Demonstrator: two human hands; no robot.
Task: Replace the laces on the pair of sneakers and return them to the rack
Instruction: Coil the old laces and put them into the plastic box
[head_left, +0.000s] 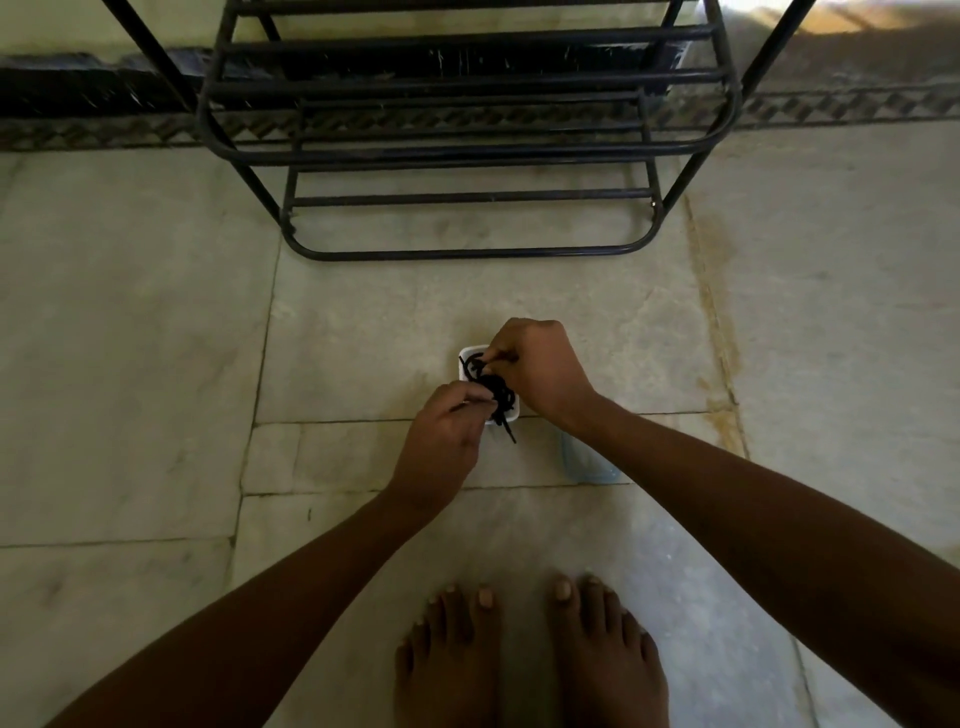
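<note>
Pale marble floor (130, 338) with tile seams, a brownish stain streak at right and a dark patterned border strip along the wall at top. Black metal shoe rack (467, 150) stands at top centre, bars bare in the visible part, its base loop resting on the floor. No sneakers in view.

Small white container (464, 358) sits on the floor in front of the rack, between rack and feet. Tangle of black shoelaces (496, 389) piled in it, one lace end hanging over the near rim and pointing toward the feet.

Left hand (447, 436) at the container's near-left corner, fingers curled, thumb and forefinger pinching a thin strand that looks like a lace end; the rest of that strand runs into the tangle. Right hand (540, 364) over the container's far-right side, knuckles up, fingers curled down, fingertips pinching a lace strand at the top of the pile. Both hands touch the laces; cannot tell whether either touches the container itself.

Light blue, translucent flat object (587, 462), maybe a lid, lies on the floor just beside the container on the right, partly hidden under the right forearm. Two bare feet (524, 660) at bottom centre, toes pointing toward the container. Both forearms bare, reaching in from the bottom corners.
</note>
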